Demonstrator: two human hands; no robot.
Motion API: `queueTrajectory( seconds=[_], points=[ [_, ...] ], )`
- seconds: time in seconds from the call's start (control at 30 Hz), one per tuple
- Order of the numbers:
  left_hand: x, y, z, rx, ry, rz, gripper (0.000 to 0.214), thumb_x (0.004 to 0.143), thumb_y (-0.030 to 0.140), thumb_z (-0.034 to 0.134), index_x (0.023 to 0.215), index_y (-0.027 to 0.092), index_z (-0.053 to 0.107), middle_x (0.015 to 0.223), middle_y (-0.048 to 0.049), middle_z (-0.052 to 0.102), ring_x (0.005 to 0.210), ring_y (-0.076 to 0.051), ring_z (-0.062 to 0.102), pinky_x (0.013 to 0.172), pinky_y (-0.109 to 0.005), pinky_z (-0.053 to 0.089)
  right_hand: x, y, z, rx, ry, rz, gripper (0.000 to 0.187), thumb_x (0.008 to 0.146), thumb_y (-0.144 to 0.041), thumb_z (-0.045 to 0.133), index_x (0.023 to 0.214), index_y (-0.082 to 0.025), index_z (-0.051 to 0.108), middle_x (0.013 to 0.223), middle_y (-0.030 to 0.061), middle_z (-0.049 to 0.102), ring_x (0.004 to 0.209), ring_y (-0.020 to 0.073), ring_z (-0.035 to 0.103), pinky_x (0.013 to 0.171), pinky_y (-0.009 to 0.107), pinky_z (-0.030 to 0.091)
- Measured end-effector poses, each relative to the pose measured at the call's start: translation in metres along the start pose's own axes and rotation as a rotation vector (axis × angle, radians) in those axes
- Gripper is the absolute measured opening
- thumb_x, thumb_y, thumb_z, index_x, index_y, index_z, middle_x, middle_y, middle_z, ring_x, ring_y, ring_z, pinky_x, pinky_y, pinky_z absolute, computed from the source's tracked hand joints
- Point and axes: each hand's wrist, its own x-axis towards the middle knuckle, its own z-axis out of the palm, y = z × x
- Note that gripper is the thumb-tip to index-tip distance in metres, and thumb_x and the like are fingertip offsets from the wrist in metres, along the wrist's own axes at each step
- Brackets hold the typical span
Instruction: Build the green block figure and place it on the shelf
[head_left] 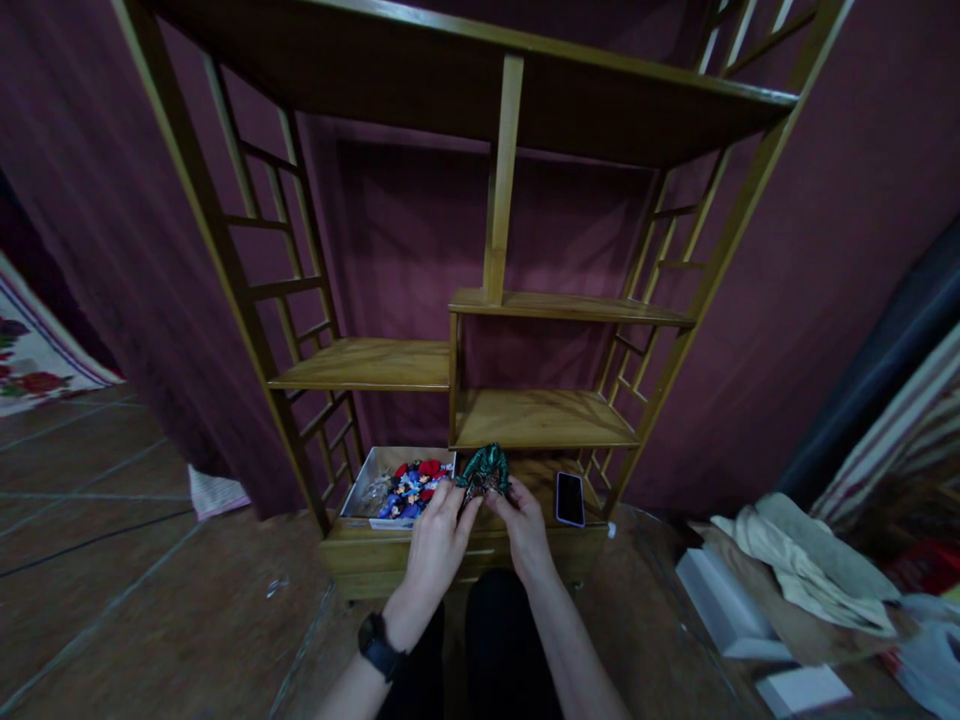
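Both hands hold a small dark green figurine (485, 470) over the bottom ledge of a wooden shelf unit (540, 418). My left hand (437, 543), with a black watch on its wrist, pinches the figurine's left side with closed fingers. My right hand (521, 525) grips its right side, fingers closed. Just left of the hands lies an open box (361, 482) filled with several small red and blue figures (411, 488).
A dark phone (570, 498) lies flat on the bottom ledge right of the hands. The shelves above are bare wood. Cloths (802, 560) and white boxes (712, 605) lie on the floor at right. A patterned rug (34, 350) is far left.
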Motion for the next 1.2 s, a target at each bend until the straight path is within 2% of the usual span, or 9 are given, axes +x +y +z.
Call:
queueTrajectory(
  seconds=[0.23,0.47,0.6,0.8,1.03,1.2],
  points=[
    [-0.003,0.003,-0.001,0.161,-0.02,0.077,0.018,0.087,0.029,0.042,0.091,0.018,0.054,0.097,-0.0069,0.054,0.085,-0.017,0.057,0.074,-0.028,0.048,0.0,0.002,-0.001,0.041,-0.016,0.008,0.03,0.065,-0.026,0.065,0.095,-0.019,0.063,0.093,0.0024,0.066,0.087,0.0177,0.058,0.084,0.032,0.043],
    [-0.006,0.002,0.0,0.33,-0.004,0.218,0.016,0.086,0.027,0.042,0.087,0.017,0.054,0.094,-0.0088,0.055,0.078,-0.017,0.057,0.067,-0.027,0.047,0.0,0.004,-0.003,0.019,0.01,0.001,0.032,0.064,-0.026,0.066,0.095,-0.02,0.063,0.093,0.002,0.066,0.086,0.0169,0.058,0.084,0.031,0.042],
    [-0.006,0.004,-0.001,0.368,-0.001,0.281,0.015,0.086,0.026,0.043,0.089,0.016,0.054,0.091,-0.0086,0.056,0.075,-0.016,0.057,0.066,-0.027,0.046,0.001,0.008,-0.006,-0.009,0.041,0.024,0.033,0.062,-0.026,0.067,0.094,-0.02,0.063,0.091,0.0021,0.067,0.083,0.0173,0.058,0.082,0.032,0.043],
    [-0.007,0.004,-0.001,0.405,0.009,0.307,0.015,0.086,0.026,0.044,0.085,0.016,0.055,0.089,-0.0084,0.056,0.072,-0.016,0.056,0.064,-0.027,0.045,0.0,0.011,-0.008,-0.014,0.05,0.031,0.034,0.061,-0.027,0.068,0.094,-0.02,0.062,0.093,0.0027,0.066,0.085,0.0175,0.058,0.083,0.032,0.042],
    [-0.009,0.006,0.0,0.399,-0.035,0.341,0.021,0.087,0.026,0.04,0.095,0.015,0.056,0.089,-0.009,0.056,0.075,-0.016,0.056,0.067,-0.026,0.046,0.0,0.016,-0.008,0.085,0.048,0.078,0.035,0.058,-0.027,0.07,0.092,-0.02,0.062,0.092,0.0031,0.067,0.084,0.0185,0.059,0.08,0.032,0.045],
    [-0.011,0.009,0.001,0.39,-0.094,0.375,0.032,0.087,0.022,0.038,0.117,0.014,0.047,0.095,-0.0111,0.056,0.081,-0.018,0.056,0.07,-0.031,0.047,-0.004,0.017,-0.007,0.206,0.007,0.108,0.036,0.058,-0.026,0.07,0.093,-0.02,0.062,0.095,0.0046,0.067,0.085,0.02,0.061,0.078,0.033,0.046]
  ],
)
